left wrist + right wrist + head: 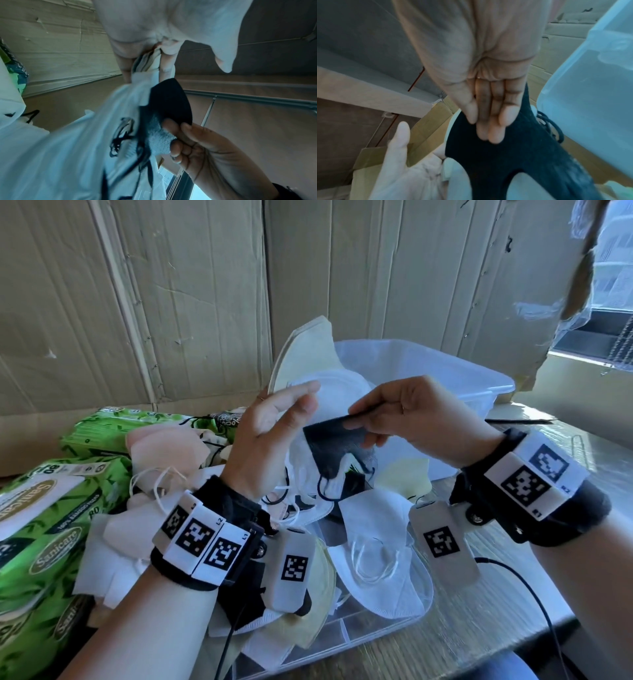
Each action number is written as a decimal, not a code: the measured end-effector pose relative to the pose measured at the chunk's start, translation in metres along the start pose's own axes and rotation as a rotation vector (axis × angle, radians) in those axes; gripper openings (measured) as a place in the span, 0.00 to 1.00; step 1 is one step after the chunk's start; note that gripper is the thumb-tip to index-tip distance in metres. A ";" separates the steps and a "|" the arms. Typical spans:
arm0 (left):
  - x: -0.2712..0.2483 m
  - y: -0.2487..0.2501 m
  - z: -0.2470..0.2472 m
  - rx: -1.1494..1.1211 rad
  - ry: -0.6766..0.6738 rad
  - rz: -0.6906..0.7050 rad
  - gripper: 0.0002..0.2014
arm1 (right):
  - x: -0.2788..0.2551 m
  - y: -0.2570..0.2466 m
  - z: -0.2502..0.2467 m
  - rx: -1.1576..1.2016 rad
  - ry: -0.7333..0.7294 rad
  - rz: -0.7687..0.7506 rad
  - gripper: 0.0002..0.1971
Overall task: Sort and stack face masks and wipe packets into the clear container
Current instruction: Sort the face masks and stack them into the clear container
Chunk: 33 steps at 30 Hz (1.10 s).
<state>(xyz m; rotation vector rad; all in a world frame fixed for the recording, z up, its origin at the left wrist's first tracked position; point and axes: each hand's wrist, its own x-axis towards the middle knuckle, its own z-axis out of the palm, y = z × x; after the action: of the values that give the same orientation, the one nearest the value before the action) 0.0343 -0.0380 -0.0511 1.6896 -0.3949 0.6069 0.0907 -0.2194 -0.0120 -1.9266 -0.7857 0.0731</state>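
Note:
My left hand is raised over the table and grips a fanned stack of cream and white masks, thumb stretched upward. In the left wrist view the stack's edges are pinched between the fingers of the left hand. My right hand pinches the top edge of a black mask and holds it against the front of that stack. Its fingers lie flat on the black mask. The clear container stands just behind both hands.
Green wipe packets are piled at the left. A loose heap of white, cream, pink and black masks lies on a clear lid in front of me. Cardboard sheets line the wall behind. The wooden table shows at the right.

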 end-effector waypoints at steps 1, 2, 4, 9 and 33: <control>0.000 -0.001 0.000 0.004 -0.017 0.006 0.41 | 0.001 0.000 0.001 -0.045 0.039 -0.009 0.07; 0.000 -0.001 0.000 0.011 -0.023 0.009 0.38 | 0.001 0.001 0.001 -0.079 0.088 -0.018 0.04; 0.001 -0.003 0.002 0.026 -0.006 0.000 0.28 | 0.002 0.003 0.002 -0.142 0.214 -0.055 0.06; 0.000 -0.005 0.005 0.016 0.011 0.011 0.21 | 0.004 0.001 0.006 -0.126 0.384 -0.139 0.14; 0.000 -0.003 0.017 -0.050 0.063 0.034 0.16 | 0.009 0.007 0.024 -0.159 0.520 -0.197 0.07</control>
<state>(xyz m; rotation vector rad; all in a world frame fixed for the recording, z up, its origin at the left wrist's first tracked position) 0.0389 -0.0537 -0.0556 1.6146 -0.3913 0.6680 0.0922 -0.1971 -0.0268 -1.8824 -0.6325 -0.6039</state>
